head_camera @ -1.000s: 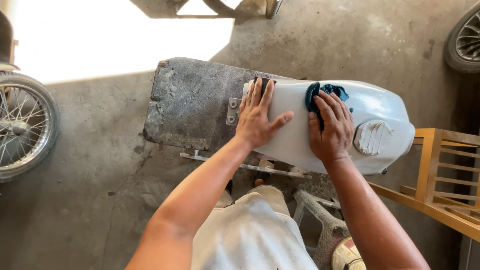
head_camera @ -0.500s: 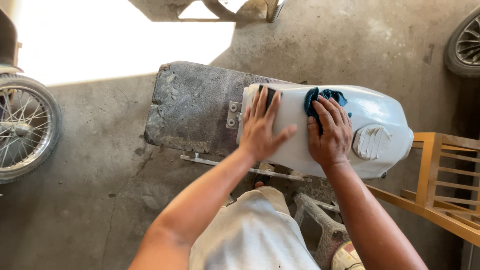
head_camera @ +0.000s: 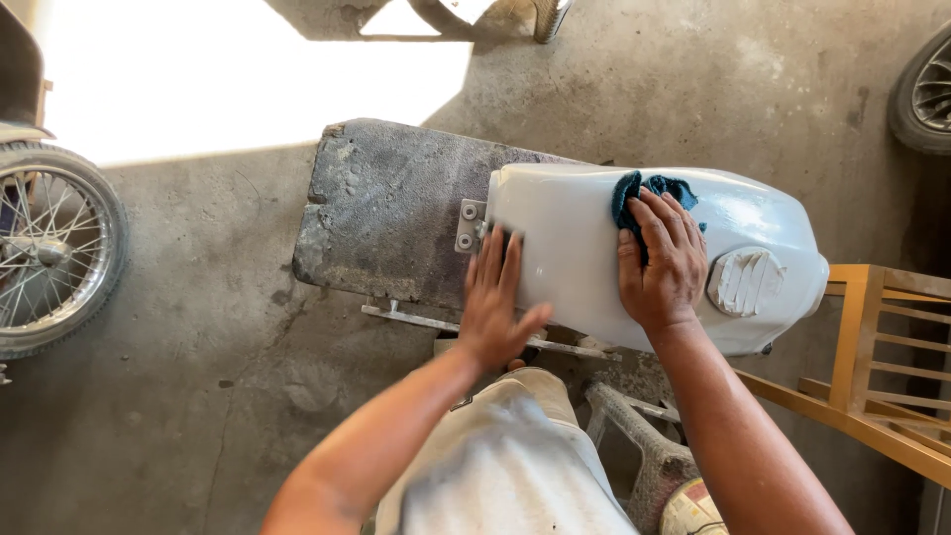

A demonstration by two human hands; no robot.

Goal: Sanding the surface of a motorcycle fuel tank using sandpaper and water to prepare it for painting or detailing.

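Glossy, smooth white fuel tank (head_camera: 594, 258); soft blue cloth rag (head_camera: 634, 193); rough, pitted grey slab (head_camera: 396, 213); yellow-painted wooden frame (head_camera: 872, 367).

There is one camera only, worn on the person's head, and it looks almost straight down over the forearms at the work below. It sits close: the left hand (head_camera: 498, 307) and right hand (head_camera: 662, 267) fall in the middle of the frame, and the pale fuel tank (head_camera: 575, 248) on its grey slab (head_camera: 396, 213) fills the centre. The person's own lap crowds the bottom edge. The top of the frame points away from the body, across the concrete floor (head_camera: 198, 396) to a sunlit patch. A spoked wheel (head_camera: 45, 253) is cut by the left edge, a wooden frame (head_camera: 872, 337) by the right. No second view shares this scene.
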